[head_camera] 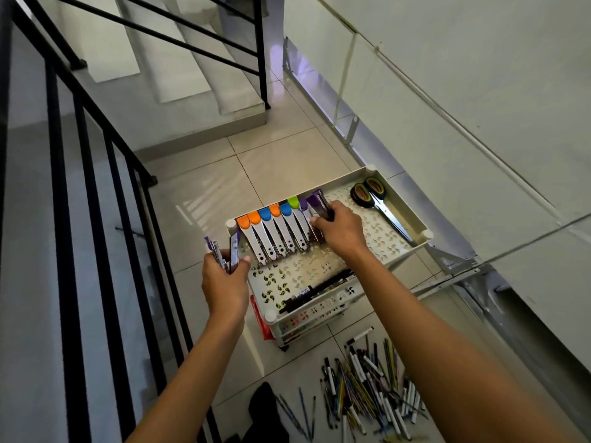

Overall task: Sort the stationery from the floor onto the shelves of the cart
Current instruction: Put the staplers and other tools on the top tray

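Pale floor tiles (281,161) of a stair landing lie under us, black railing (96,161) on one side and a white wall on the other. We stand over the cart (396,251), whose top shelf carries a tidy row of staplers (275,235) with orange, blue and green caps, and scissors (380,207) at its far end. Our right hand (340,230) curls its fingers round a purple stapler (319,204) at the end of that row. Our left hand (225,282) grips two more purple staplers (224,251) just off the shelf's corner.

To do this well, we judge, we should set the purple one down parallel to its neighbours, touching the last in line, and let go only once it sits steady, then pass the spares across one at a time.

Loose pens and markers (371,382) are heaped on the tiles near our feet. Dark pens on the next shelf down show only partly, the lower shelves are mostly hidden, and a dark object at the bottom edge we cannot identify.
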The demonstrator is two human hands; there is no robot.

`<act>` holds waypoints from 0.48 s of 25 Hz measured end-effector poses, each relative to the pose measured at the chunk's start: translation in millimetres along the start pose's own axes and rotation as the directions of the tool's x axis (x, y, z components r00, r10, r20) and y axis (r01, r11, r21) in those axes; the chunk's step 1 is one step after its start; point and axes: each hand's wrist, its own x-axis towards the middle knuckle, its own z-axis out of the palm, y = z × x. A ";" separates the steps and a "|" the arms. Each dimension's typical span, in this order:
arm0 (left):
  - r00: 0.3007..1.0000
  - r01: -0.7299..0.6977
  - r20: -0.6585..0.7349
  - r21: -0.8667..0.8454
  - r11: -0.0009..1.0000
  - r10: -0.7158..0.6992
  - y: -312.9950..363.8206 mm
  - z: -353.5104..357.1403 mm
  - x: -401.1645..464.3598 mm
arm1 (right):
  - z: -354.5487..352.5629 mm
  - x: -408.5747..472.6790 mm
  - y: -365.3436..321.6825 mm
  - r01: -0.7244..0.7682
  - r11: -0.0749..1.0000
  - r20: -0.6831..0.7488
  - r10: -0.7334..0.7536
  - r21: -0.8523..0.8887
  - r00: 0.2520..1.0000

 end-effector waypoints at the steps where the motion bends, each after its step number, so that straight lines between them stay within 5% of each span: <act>1: 1.000 -0.002 0.004 0.000 1.000 0.002 -1.0 -0.2 0.3 | -1.3 1.0 0.8 -0.007 1.000 0.002 0.007 0.005 1.000; 12: 0.998 0.000 0.069 -0.024 1.000 0.002 -5.3 -1.0 5.5 | -7.9 4.7 3.9 -0.011 0.975 -0.081 -0.008 -0.221 0.997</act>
